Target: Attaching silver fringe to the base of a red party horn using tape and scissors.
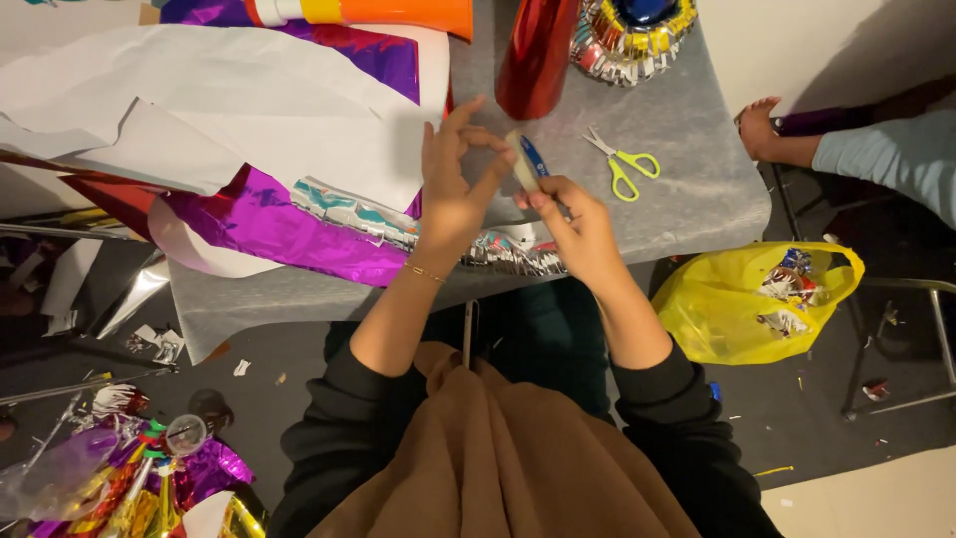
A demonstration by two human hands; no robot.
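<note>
Blue-and-white tape roll (pixel 528 159) sits pinched between both hands above the grey table (pixel 687 139); the right hand (pixel 578 224) grips its lower edge; the left hand (pixel 453 184) touches its top with fingertips; green-handled scissors (pixel 622 164) lie just beside.

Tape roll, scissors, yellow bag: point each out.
tape roll (pixel 528 159), head view, on its blue-and-white side.
scissors (pixel 625 164), head view, on the green handles.
yellow bag (pixel 717 304), head view, on its plastic side.
</note>
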